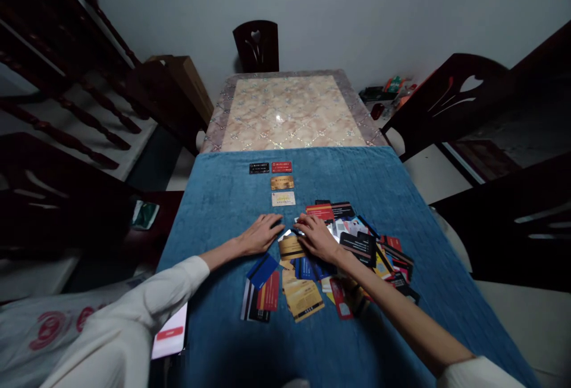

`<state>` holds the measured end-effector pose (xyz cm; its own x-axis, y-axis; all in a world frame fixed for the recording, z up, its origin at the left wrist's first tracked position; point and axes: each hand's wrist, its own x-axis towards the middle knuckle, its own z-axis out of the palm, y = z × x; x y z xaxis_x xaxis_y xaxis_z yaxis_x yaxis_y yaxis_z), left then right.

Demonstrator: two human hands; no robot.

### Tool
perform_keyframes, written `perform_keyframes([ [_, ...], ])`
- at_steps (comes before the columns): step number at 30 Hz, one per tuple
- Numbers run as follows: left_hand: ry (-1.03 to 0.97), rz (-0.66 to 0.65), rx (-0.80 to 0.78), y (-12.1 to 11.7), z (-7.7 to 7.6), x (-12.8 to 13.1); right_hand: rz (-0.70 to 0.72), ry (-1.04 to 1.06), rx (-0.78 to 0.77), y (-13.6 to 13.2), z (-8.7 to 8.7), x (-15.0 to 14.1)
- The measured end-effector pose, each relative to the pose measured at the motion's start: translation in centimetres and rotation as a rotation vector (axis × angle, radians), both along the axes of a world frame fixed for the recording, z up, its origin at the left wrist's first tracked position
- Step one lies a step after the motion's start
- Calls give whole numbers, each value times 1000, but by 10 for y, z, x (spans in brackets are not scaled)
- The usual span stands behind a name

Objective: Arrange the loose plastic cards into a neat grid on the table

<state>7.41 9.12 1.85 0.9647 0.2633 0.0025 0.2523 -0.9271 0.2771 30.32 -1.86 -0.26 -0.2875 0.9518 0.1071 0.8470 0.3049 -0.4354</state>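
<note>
No legible wording: only tiny blurred print (282, 167) on the cards (306, 299), red round emblems (48, 329) on the plastic bag (20, 322).

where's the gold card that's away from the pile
In the head view, the gold card lies on the blue cloth, up-left of the card pile, between a red card and a white card.

Upper limbs of the wearer, clothed in a loose, off-white garment. The left sleeve (167, 287), softly creased along its length, ends partway down the forearm; the right sleeve (479, 374), of matching pale fabric, ends nearer the elbow. Left hand (263, 234) and right hand (317, 238) are bare, with slender fingers.
</note>
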Motion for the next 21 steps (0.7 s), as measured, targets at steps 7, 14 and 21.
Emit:
perform_keyframes([
  [7, -40, -330, 0, -60, 3, -34, 194, 4, -15, -53, 13, -22],
  [14, -89, -870, -94, -103, -42, -76, 494, 0, -96, -87, 6, -42],
  [21, -106, -849, -102, -82, -50, -68, 477, -73, -74, -90, -13, -45],
])
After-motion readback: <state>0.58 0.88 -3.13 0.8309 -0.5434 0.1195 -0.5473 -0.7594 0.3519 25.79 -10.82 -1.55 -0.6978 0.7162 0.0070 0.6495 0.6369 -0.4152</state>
